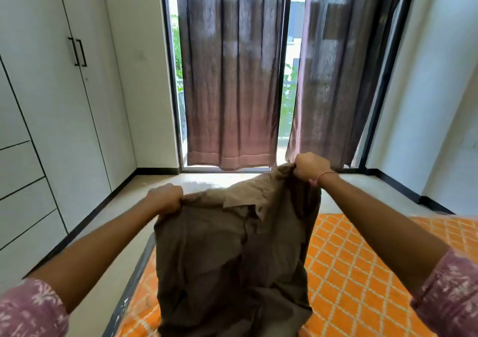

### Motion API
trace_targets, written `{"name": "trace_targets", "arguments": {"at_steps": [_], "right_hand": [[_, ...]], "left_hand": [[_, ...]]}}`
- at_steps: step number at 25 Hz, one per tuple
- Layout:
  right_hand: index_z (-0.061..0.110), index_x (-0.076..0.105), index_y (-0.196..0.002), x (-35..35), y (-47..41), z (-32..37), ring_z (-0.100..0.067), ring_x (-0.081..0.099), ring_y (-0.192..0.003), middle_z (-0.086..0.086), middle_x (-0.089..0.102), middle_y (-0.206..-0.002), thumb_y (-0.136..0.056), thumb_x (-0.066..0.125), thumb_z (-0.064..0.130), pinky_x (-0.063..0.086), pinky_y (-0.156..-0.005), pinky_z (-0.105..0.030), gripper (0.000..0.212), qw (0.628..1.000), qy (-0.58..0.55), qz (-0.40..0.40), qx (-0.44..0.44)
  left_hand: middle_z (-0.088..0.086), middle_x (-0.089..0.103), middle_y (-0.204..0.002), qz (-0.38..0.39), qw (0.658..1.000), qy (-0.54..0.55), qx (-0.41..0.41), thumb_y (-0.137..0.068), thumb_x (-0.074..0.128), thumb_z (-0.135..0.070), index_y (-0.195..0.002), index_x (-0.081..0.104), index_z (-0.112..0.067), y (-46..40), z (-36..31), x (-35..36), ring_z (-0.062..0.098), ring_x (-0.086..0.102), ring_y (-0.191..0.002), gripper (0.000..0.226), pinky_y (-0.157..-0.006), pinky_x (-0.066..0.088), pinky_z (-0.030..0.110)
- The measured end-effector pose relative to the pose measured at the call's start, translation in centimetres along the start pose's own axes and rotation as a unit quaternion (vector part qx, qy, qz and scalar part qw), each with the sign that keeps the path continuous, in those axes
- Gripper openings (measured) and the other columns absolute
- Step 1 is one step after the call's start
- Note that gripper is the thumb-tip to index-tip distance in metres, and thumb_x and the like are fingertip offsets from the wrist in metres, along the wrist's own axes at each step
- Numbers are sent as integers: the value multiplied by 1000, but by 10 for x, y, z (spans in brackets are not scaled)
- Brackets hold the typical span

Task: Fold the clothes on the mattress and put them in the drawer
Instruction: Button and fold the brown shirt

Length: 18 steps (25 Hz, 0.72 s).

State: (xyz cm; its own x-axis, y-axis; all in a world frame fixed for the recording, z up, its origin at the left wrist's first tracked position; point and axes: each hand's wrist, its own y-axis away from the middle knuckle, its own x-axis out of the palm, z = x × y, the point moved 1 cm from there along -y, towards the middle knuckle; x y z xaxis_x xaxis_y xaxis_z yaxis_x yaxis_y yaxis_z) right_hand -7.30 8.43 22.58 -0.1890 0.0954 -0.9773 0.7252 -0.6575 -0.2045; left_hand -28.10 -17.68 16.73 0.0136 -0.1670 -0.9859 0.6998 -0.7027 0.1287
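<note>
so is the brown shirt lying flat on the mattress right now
No, the brown shirt hangs in the air above the orange mattress, gripped at its top by the left hand and right hand.

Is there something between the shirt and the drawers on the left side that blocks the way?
Nothing visible does. Both hands, left hand and right hand, hold the shirt up over the mattress. The floor between the mattress and the drawers shows bare. The drawers are closed.

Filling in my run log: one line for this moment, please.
step: shirt held up | left hand: grips shirt | right hand: grips shirt | below: mattress
</note>
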Motion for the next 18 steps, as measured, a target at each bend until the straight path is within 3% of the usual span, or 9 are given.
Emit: {"name": "trace_targets", "arguments": {"at_steps": [2, 6, 8, 10, 11, 12, 15, 16, 18], "right_hand": [[10, 62, -117, 3, 7, 7, -30, 62, -104, -12, 63, -116, -97, 44, 19, 50, -84, -35, 29, 995, 53, -66, 52], [10, 61, -118, -12, 2, 0, -29, 61, -103, -11, 63, -115, -98, 43, 20, 50, -81, -35, 29, 987, 16, -61, 145], [3, 59, -123, -23, -7, -5, -35, 58, -110, -16, 59, -124, -97, 44, 14, 52, -87, -40, 32, 964, -185, -72, 174], [4, 56, -130, -35, -12, 1, -36, 54, -118, -15, 55, -133, -94, 42, 3, 48, -98, -42, 38, 884, -421, -161, 124], [6, 56, -131, -42, -12, 4, -31, 52, -121, -14, 55, -135, -93, 40, 0, 42, -104, -38, 42, 846, -471, -235, 85], [6, 57, -130, -47, -14, 6, -29, 52, -121, -14, 56, -134, -93, 38, -2, 38, -105, -35, 42, 832, -478, -275, 53], [-7, 63, -113, -51, -27, 2, -41, 57, -109, -27, 62, -117, -94, 40, 3, 44, -93, -44, 31, 891, -398, -210, 69], [-9, 63, -108, -56, -28, 2, -43, 58, -105, -29, 63, -113, -95, 40, 6, 46, -88, -44, 31, 897, -374, -219, 89], [-4, 65, -105, -72, -27, 16, -39, 61, -97, -25, 66, -106, -95, 37, 5, 47, -78, -39, 32, 848, -403, -332, 91]], "left_hand": [[10, 58, -125, -105, 990, -24, -87, -96, 43, -24, -123, 57, -13, -1, -8, -4, 28, 57, -113, 32, -91, 48, 35], [17, 60, -120, -133, 953, 262, -69, -96, 40, -11, -121, 58, -9, -8, -9, -31, 37, 62, -101, 31, -84, 55, 42], [18, 57, -126, -211, 895, 390, -53, -97, 36, -6, -128, 54, -11, -10, -13, -48, 37, 61, -97, 37, -84, 54, 46], [18, 48, -137, -366, 793, 478, -90, -96, 37, -2, -140, 41, -12, -8, -22, -65, 37, 55, -109, 45, -95, 47, 43], [17, 41, -143, -445, 751, 481, -80, -94, 39, 1, -144, 33, -11, -5, -25, -73, 35, 47, -122, 51, -102, 39, 40], [16, 37, -146, -483, 738, 469, -38, -93, 40, 5, -145, 31, -9, -5, -27, -80, 32, 40, -130, 55, -106, 33, 34], [21, 50, -134, -354, 804, 477, 39, -95, 34, 5, -132, 49, -1, -13, -22, -97, 34, 45, -126, 40, -101, 33, 25], [22, 53, -131, -329, 800, 502, 5, -96, 32, 4, -128, 54, 1, -14, -20, -106, 35, 48, -123, 39, -103, 34, 28], [25, 50, -134, -415, 741, 525, -48, -92, 33, 5, -128, 53, 5, -9, -23, -129, 35, 45, -126, 41, -110, 32, 35]]}}
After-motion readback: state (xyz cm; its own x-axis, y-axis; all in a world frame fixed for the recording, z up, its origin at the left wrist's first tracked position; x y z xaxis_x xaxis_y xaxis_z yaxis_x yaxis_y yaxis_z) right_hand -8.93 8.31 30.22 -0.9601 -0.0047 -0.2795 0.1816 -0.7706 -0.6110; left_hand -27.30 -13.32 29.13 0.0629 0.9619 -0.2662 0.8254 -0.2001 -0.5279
